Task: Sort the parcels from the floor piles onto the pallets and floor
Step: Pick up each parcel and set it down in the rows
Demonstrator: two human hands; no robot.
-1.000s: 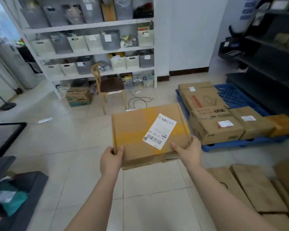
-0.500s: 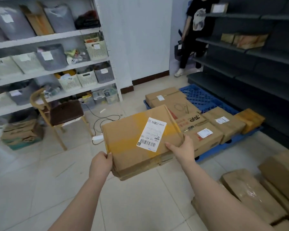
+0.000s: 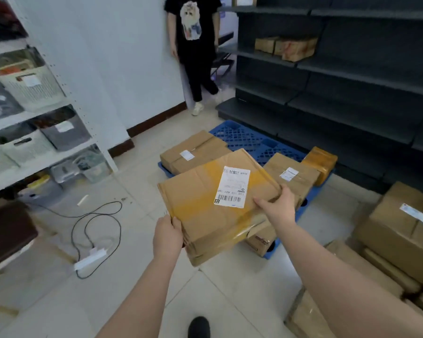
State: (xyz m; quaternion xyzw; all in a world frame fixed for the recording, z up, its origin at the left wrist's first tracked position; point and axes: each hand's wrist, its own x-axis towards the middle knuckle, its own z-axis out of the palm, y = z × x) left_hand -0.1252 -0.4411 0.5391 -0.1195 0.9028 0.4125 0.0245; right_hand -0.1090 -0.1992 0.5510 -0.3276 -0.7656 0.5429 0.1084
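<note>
**Flat parcel in both hands, pallet ahead**

You hold the flat parcel (image 3: 217, 203) in the air in front of you, tilted, with its shipping label (image 3: 232, 186) facing up. Your left hand (image 3: 167, 236) grips the near left corner, fingers curled around the edge. Your right hand (image 3: 277, 207) clamps the right edge, thumb on top. Beyond it lies the blue pallet (image 3: 244, 136), already carrying several boxes (image 3: 193, 152).

The parcel looks thin, wide and fairly light, yet its cardboard seems creased and soft, so it may bow if held by one corner. The yellow tape looks glossy and may be slippery, so keep your fingers on bare cardboard at opposite edges. More parcels (image 3: 405, 228) are stacked on the floor to your right.
</note>
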